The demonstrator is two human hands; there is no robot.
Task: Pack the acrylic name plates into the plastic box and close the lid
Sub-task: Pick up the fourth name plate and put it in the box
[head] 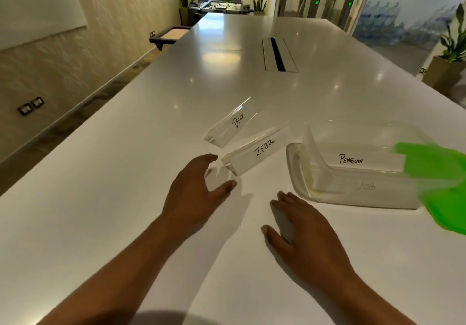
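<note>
A clear plastic box (300,170) stands on the white table at the right, with a name plate marked PENGUIN (353,160) inside it. Its green lid (443,188) lies against the box's right end. Two clear acrylic name plates lie on the table left of the box: one marked ZEBRA (257,151) and, farther back, one marked BEAR (233,122). My left hand (199,191) hovers open just short of the ZEBRA plate's near end, thumb and fingers spread. My right hand (302,233) rests flat and open on the table in front of the box, holding nothing.
The long white table (126,198) stretches away, with a cable slot (277,54) set in its middle. A wall runs along the left. A potted plant (448,54) stands past the table's right edge.
</note>
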